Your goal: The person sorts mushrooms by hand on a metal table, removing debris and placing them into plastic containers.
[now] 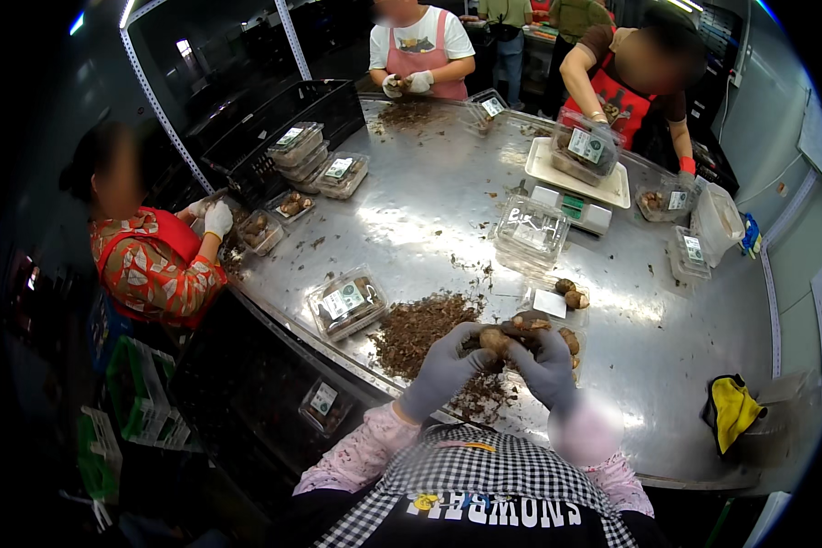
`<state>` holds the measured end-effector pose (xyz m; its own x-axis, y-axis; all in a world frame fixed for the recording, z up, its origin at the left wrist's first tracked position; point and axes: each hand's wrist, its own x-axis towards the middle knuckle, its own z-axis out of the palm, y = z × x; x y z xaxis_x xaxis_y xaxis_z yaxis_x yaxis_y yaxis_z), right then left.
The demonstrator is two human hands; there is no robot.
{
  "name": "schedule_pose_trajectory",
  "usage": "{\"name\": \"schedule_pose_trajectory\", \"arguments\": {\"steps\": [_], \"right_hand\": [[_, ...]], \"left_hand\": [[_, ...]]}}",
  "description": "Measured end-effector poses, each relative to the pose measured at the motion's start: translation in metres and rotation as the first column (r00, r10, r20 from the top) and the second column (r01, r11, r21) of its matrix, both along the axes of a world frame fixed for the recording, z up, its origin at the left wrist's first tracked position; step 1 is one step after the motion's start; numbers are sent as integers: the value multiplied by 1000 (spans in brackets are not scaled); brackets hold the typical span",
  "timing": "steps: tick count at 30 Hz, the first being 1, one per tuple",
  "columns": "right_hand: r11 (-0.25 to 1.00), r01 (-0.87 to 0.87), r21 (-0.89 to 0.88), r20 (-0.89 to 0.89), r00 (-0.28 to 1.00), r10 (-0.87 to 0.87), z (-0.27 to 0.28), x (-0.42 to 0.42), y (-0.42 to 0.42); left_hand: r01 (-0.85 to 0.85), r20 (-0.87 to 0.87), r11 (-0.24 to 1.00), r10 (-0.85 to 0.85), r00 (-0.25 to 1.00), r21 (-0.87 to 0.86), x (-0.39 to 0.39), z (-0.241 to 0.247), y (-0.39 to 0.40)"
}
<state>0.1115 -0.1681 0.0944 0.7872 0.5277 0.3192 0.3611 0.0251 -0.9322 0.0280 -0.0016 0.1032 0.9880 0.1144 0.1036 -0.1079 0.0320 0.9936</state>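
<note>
Both of my hands wear grey gloves. My left hand (449,370) grips a round, brown taro corm (495,340) from the left, and the fingers of my right hand (544,370) close on its other side. Behind it, at the right fingertips, is another brown piece (531,320) with a pale patch; how it is held is partly hidden. Under and beside my right hand lies an open clear plastic clamshell with corms (570,339) in it. A heap of brown fibrous peelings (425,332) spreads on the metal table left of and below my hands.
A closed clamshell (347,301) stands left of the peelings on the metal table (411,240). Nested empty clamshells (533,229) and a weighing scale (572,209) are farther back. A yellow and black cloth (733,414) lies at right. Co-workers stand around the far and left edges.
</note>
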Motion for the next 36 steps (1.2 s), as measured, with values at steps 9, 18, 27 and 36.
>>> {"name": "schedule_pose_trajectory", "arguments": {"steps": [9, 18, 27, 36], "right_hand": [[983, -4, -182, -465, 881, -83, -1, 37, -1], [945, -57, -323, 235, 962, 138, 38, 11, -5], [934, -20, -356, 328, 933, 145, -26, -6, 1], [670, 71, -739, 363, 880, 307, -20, 25, -4]], "left_hand": [[-12, 48, 949, 29, 998, -315, -7, -5, 4], [27, 46, 993, -22, 999, -119, -8, 1, 3], [6, 99, 791, 69, 993, -611, 1, 1, 5], [-50, 145, 992, 67, 987, -116, -1, 17, 9]]}}
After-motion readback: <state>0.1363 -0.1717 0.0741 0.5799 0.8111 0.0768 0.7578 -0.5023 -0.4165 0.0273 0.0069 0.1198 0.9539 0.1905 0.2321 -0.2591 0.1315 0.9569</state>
